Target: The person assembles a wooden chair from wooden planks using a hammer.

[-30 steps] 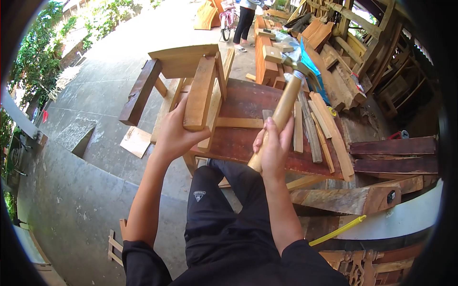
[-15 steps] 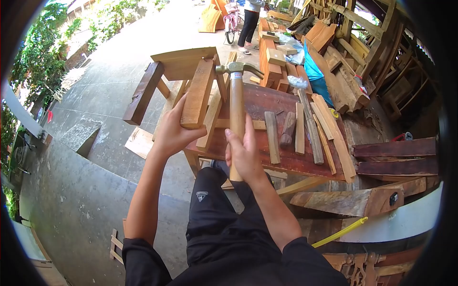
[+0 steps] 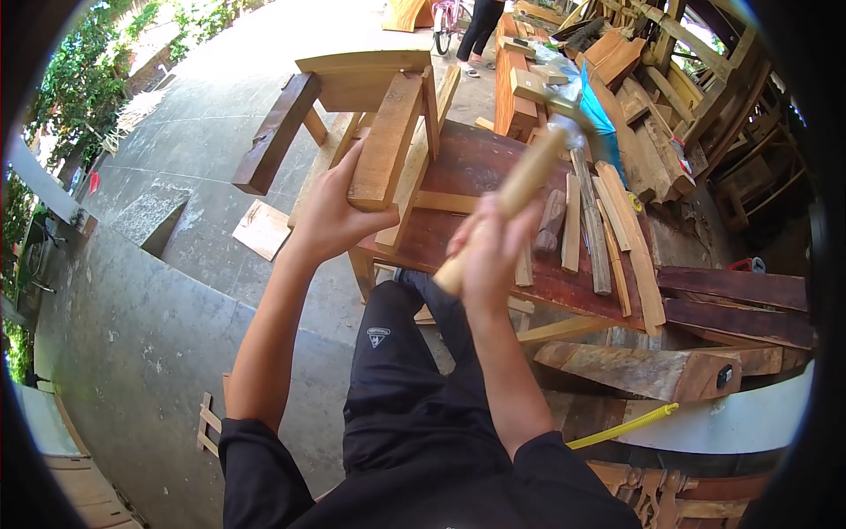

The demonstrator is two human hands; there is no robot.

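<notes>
My left hand (image 3: 339, 207) is closed on the near end of a light wooden block (image 3: 388, 141), its thumb pressed along the end face. That block belongs to a small wooden frame (image 3: 361, 79) with a curved board across the back and a dark wooden leg (image 3: 278, 132) on the left. Wrapped in my right hand (image 3: 498, 242) is the handle of a claw hammer (image 3: 529, 176), tilted so its head points up and right. The hammer and right hand are smeared by motion.
The reddish wooden table (image 3: 471, 159) bears several loose wood strips (image 3: 599, 234) on its right side. Behind are stacked timber (image 3: 648, 123) and a blue sheet (image 3: 599, 101). At the top, a person's dark-trousered legs (image 3: 482, 31) stand near a pink bicycle (image 3: 445, 22). A yellow tube (image 3: 626, 425) lies lower right.
The hammer has swung from upright to tilted right, and my right hand has moved right with it. My left hand still holds the block. The view has shifted slightly.
</notes>
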